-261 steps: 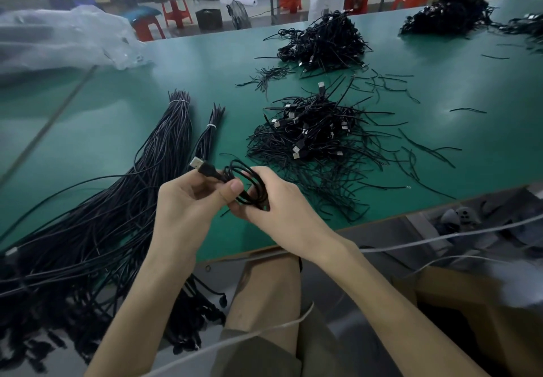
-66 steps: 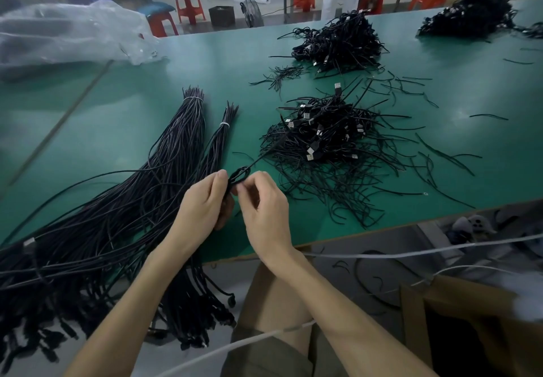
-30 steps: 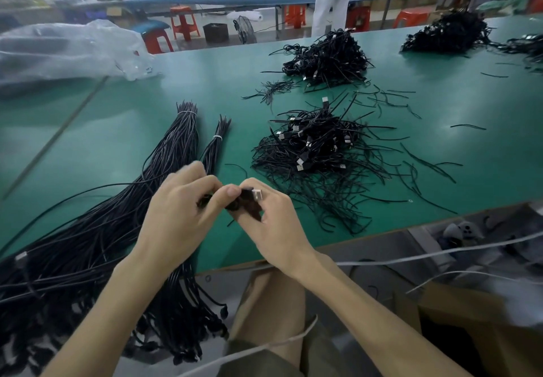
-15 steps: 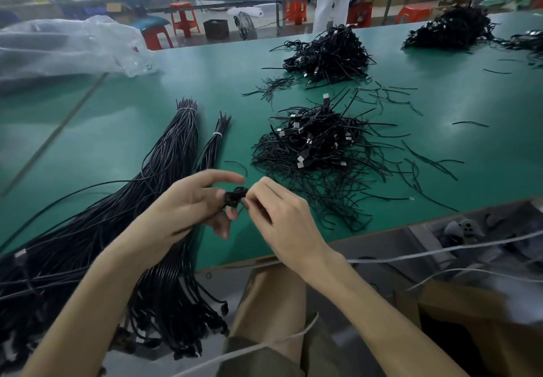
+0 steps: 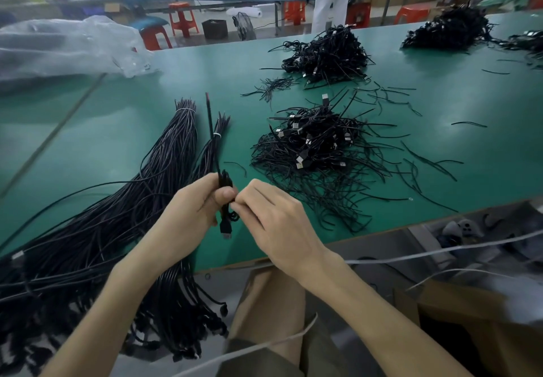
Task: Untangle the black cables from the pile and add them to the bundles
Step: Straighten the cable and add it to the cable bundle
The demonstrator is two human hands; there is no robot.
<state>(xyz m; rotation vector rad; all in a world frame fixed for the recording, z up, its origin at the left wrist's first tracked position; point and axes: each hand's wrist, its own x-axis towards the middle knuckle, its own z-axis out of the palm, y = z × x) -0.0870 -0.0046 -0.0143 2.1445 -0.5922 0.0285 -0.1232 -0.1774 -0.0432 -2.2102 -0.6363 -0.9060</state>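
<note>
Now, on your green table (image 5: 117,130) the bundles (image 5: 164,165) lie left of the tangled pile (image 5: 311,153); nearer you, your left hand (image 5: 188,215) grips a black cable (image 5: 224,183) upright, plug (image 5: 226,233) hanging below the fist, right hand (image 5: 273,218) pinching it just beside your thumb

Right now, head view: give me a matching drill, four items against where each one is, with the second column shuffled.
1 held cable
2 thick bundle
3 nearest tangled pile
4 plastic bag

A far left on the table
B pinched by left hand and right hand, one end pointing up
C right of both hands, with connectors mixed in
D just left of the thin bundle, with a white band near its far end

Pairs: 1-B, 2-D, 3-C, 4-A
</note>
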